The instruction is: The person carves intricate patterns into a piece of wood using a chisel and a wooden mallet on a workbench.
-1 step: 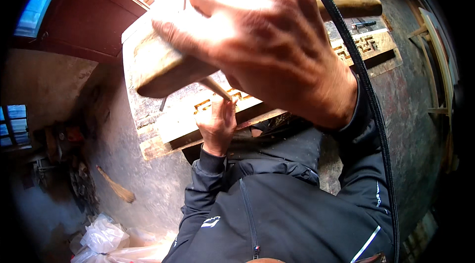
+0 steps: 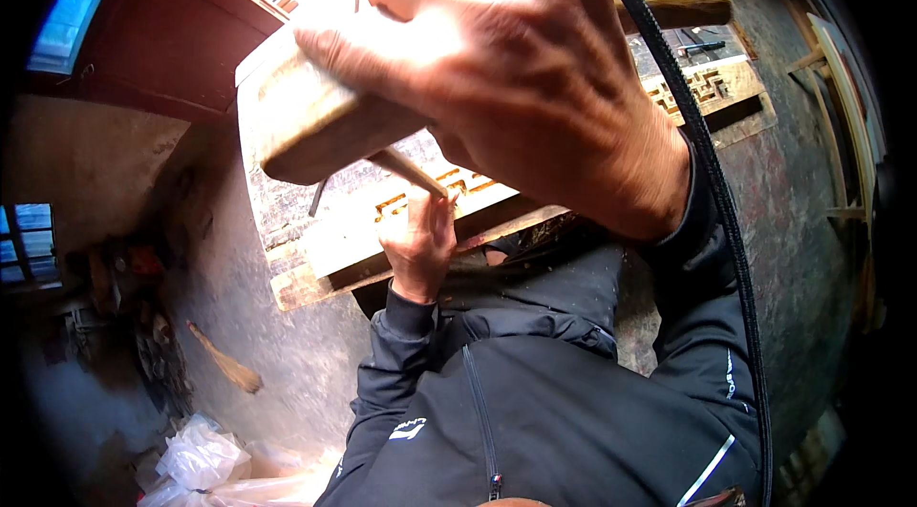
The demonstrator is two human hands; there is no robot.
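My right hand (image 2: 506, 96) grips a long wooden mallet (image 2: 320, 144) from above; its thick end is at the left and the other end (image 2: 683, 10) shows at the right. Beneath the mallet, my left hand (image 2: 420, 240) holds a thin wooden-handled chisel (image 2: 406, 170), its lower part at a carved board (image 2: 353, 244) with cut fretwork slots. The chisel's tip is hidden by the fingers. The board lies along the near side of a worn wooden bench (image 2: 272, 106). Another fretwork piece (image 2: 707, 87) shows at the right, beside a dark pen-like tool (image 2: 705, 48).
A red-brown door (image 2: 153, 30) is at upper left. A broom (image 2: 224, 359) lies on the concrete floor, above bundled plastic sheeting (image 2: 201, 459). Boards (image 2: 841, 125) lean at the right. A black cord (image 2: 688, 96) hangs across the view on the right.
The mallet and my right hand have shifted very slightly up and to the left; the top of the chisel appears slightly further left. My left hand stays in place.
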